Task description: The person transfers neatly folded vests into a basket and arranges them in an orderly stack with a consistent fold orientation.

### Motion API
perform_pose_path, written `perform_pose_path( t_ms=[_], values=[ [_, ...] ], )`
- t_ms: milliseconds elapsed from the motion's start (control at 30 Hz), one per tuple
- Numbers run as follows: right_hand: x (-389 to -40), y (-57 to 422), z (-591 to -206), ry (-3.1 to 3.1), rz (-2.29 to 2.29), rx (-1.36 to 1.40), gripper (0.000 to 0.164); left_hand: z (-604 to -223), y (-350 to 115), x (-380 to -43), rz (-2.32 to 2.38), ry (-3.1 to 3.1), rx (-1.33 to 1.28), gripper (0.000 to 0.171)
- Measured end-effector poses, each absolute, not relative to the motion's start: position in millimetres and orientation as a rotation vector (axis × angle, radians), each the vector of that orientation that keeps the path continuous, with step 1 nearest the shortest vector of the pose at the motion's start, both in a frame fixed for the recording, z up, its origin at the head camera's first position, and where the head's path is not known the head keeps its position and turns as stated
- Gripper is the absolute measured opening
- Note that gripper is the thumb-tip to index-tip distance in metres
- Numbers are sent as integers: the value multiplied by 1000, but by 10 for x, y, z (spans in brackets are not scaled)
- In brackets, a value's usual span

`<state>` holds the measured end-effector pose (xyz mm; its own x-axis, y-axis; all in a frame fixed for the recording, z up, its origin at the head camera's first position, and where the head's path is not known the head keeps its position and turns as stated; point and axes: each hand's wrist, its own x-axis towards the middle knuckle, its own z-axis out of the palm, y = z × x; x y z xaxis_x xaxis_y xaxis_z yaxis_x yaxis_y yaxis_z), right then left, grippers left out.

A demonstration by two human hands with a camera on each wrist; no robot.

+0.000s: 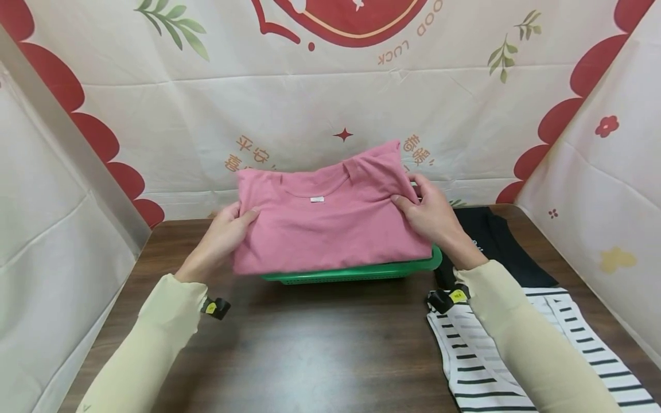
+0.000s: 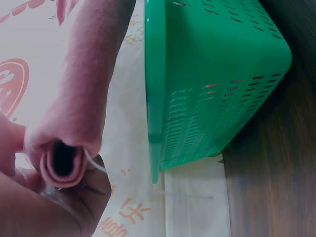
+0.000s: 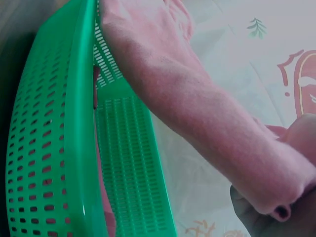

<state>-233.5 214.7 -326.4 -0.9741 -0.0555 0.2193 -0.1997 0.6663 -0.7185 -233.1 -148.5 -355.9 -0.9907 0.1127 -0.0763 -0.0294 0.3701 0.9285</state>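
We see a folded pink shirt point(image 1: 330, 235) held up between two hands, above and in front of a green basket point(image 1: 356, 272) on a brown bench point(image 1: 310, 338). The left hand point(image 1: 222, 232) pinches the shirt's left edge, with the thumb in front and the fingers point(image 2: 96, 192) bent behind it; the right hand point(image 1: 431, 209) pinches the right edge likewise. At the far side of the shirt we note the neckline, with a small white label point(image 1: 317, 199). In the right wrist view, pink fabric point(image 3: 108, 217) also shows inside the basket wall. To the right we find a black garment point(image 1: 508, 246) and, nearer, a striped garment point(image 1: 480, 367), partly hidden by the right sleeve point(image 1: 527, 338). Behind hangs a printed cloth point(image 1: 310, 109).
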Motion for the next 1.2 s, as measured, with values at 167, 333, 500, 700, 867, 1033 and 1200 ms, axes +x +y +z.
perform_pose_path(
  t_ms=[167, 333, 500, 700, 867, 1033, 1200],
  values=[
    [-2365, 2210, -3273, -2715, 1197, 206, 49, -3559, -1409, -2388, 1728, 2412, 42, 39],
    [-2405, 2266, -3293, -2714, 1188, 197, 49, -3576, -1352, -2448, 1704, 2377, 36, 39],
    [-2455, 2313, -3335, -2718, 1171, 178, 48, -3612, -1310, -2498, 1656, 2400, 69, 38],
    [-2509, 2349, -3388, -2709, 1183, 167, 47, -3675, -1262, -2555, 1657, 2417, 104, 35],
    [-2530, 2380, -3445, -2714, 1197, 156, 47, -3712, -1207, -2599, 1608, 2491, 110, 33],
    [-2562, 2416, -3523, -2721, 1194, 144, 47, -3744, -1176, -2620, 1555, 2539, 133, 33],
    [-2602, 2445, -3619, -2740, 1191, 139, 47, -3783, -1140, -2615, 1485, 2629, 185, 32]
  ],
)
